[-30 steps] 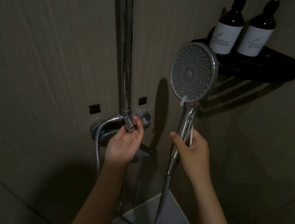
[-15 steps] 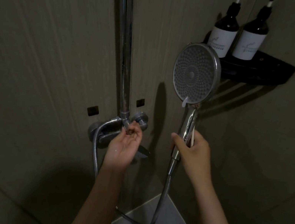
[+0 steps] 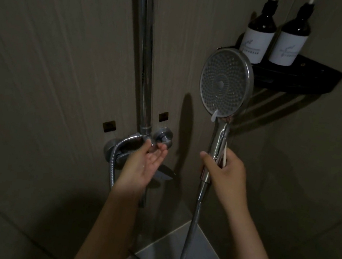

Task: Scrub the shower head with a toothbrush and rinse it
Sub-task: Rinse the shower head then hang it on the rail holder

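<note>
The right hand [image 3: 225, 179] grips the shower head [image 3: 225, 84] by its handle, spray face toward the camera, with the toothbrush [image 3: 225, 154] clamped alongside. The left hand [image 3: 143, 165], palm up, pinches the mixer knob [image 3: 152, 147] below the rail [image 3: 146, 57]. Bottles [image 3: 257, 37] stand on the corner shelf [image 3: 299, 76].

You have open room between the vertical chrome riser pipe [image 3: 143, 57] and the round chrome shower head [image 3: 225, 84]; the black corner shelf [image 3: 298, 81] blocks you just behind it.
</note>
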`<state>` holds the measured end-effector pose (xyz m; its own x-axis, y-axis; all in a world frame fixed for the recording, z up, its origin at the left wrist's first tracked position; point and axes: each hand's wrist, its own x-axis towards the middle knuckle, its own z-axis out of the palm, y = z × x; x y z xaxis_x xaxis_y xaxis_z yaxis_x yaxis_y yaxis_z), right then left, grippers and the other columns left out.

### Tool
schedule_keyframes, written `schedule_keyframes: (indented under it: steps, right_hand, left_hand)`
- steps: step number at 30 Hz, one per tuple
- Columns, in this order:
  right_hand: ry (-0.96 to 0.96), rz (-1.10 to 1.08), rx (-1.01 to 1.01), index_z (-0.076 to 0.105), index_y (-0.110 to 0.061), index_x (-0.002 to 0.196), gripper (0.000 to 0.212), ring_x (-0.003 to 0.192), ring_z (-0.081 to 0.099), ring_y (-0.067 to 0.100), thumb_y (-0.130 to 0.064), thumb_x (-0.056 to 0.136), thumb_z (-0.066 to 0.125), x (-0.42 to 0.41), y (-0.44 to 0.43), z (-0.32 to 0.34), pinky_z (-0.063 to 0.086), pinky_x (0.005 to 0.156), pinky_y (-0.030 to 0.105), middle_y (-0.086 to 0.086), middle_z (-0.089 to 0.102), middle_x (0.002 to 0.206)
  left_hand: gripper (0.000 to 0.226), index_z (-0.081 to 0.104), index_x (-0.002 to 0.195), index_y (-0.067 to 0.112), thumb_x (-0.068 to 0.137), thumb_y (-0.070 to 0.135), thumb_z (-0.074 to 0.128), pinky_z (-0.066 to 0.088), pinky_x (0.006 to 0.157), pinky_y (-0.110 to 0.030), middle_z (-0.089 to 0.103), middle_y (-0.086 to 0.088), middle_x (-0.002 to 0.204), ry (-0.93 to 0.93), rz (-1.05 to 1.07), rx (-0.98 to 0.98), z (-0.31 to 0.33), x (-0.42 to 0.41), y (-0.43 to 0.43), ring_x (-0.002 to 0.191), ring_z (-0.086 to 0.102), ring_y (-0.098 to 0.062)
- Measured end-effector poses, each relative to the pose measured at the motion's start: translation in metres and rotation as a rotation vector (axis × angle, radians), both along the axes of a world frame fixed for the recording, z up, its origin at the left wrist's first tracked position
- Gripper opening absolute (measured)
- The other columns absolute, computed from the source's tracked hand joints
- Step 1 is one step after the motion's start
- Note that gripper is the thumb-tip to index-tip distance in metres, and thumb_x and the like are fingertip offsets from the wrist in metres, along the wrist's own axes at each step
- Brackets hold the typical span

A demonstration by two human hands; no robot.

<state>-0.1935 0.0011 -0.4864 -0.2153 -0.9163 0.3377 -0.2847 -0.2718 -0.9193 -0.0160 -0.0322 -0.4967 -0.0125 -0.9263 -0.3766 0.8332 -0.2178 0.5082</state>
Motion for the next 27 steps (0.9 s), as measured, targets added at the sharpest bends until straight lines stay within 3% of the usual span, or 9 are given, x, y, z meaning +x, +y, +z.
schedule_keyframes:
  steps: [4,9,11,14,18,21,23,27]
  right_hand:
    - [-0.001,-0.004,-0.010,0.053,-0.024,0.063,0.027,0.048,0.051,-0.008,-0.017,0.082,0.071,-0.001,0.000,0.000,0.038,0.048,0.008,-0.016,0.059,0.052]
    - [0.005,-0.020,-0.011,0.055,-0.022,0.065,0.023,0.050,0.052,-0.005,-0.018,0.081,0.071,-0.002,-0.001,-0.001,0.040,0.049,0.010,-0.008,0.058,0.057]
    - [0.008,-0.016,-0.010,0.055,-0.022,0.065,0.024,0.050,0.052,-0.005,-0.018,0.081,0.071,-0.002,-0.002,-0.001,0.040,0.049,0.011,-0.008,0.058,0.056]
    - [-0.005,-0.011,0.000,0.055,-0.023,0.064,0.024,0.050,0.052,-0.006,-0.018,0.081,0.071,-0.001,-0.002,-0.004,0.040,0.049,0.011,-0.010,0.059,0.054]
    - [0.005,0.007,0.014,0.056,-0.025,0.065,0.023,0.050,0.054,-0.007,-0.018,0.081,0.071,0.001,-0.003,-0.006,0.039,0.048,0.009,-0.016,0.063,0.057]
    - [0.010,0.010,0.037,0.056,-0.023,0.066,0.021,0.052,0.058,0.001,-0.022,0.081,0.071,0.003,-0.003,-0.008,0.044,0.051,0.017,-0.010,0.063,0.057]
    - [0.021,0.015,0.055,0.058,-0.021,0.068,0.019,0.056,0.061,0.008,-0.023,0.081,0.071,0.004,-0.003,-0.009,0.048,0.053,0.024,-0.005,0.063,0.058]
    - [0.025,0.027,0.064,0.059,-0.022,0.069,0.017,0.052,0.058,-0.002,-0.023,0.081,0.071,0.006,-0.002,-0.011,0.045,0.051,0.014,-0.012,0.063,0.057]
  left_hand:
    - [0.016,0.057,0.090,0.003,0.095,0.015,0.049,0.054,0.081,-0.034,0.067,-0.015,0.082,-0.237,0.006,0.016,-0.001,0.001,-0.004,0.075,0.070,-0.018]
    - [0.021,0.055,0.098,0.003,0.098,0.022,0.046,0.055,0.072,-0.035,0.070,-0.019,0.088,-0.226,-0.054,0.008,-0.005,0.005,-0.004,0.074,0.073,-0.023]
    - [0.026,0.053,0.105,0.006,0.099,0.027,0.041,0.054,0.072,-0.037,0.071,-0.020,0.088,-0.186,-0.083,0.026,-0.008,0.011,-0.002,0.078,0.072,-0.026]
    - [0.036,0.059,0.097,0.002,0.099,0.032,0.039,0.053,0.070,-0.034,0.071,-0.017,0.087,-0.260,-0.083,0.045,-0.017,0.016,0.003,0.080,0.070,-0.024]
    - [0.032,0.060,0.095,0.006,0.097,0.033,0.043,0.048,0.065,-0.028,0.065,-0.010,0.091,-0.420,-0.052,0.123,-0.032,0.023,0.008,0.083,0.063,-0.020]
    - [0.030,0.060,0.096,0.007,0.097,0.033,0.044,0.046,0.066,-0.028,0.063,-0.009,0.091,-0.448,-0.043,0.160,-0.039,0.025,0.009,0.083,0.060,-0.019]
    - [0.030,0.058,0.103,0.007,0.097,0.032,0.044,0.046,0.065,-0.028,0.062,-0.008,0.089,-0.468,-0.031,0.188,-0.043,0.025,0.010,0.080,0.059,-0.019]
    - [0.042,0.052,0.121,0.000,0.094,0.031,0.051,0.048,0.067,-0.029,0.060,-0.009,0.091,-0.549,-0.039,0.221,-0.050,0.026,0.016,0.083,0.059,-0.020]
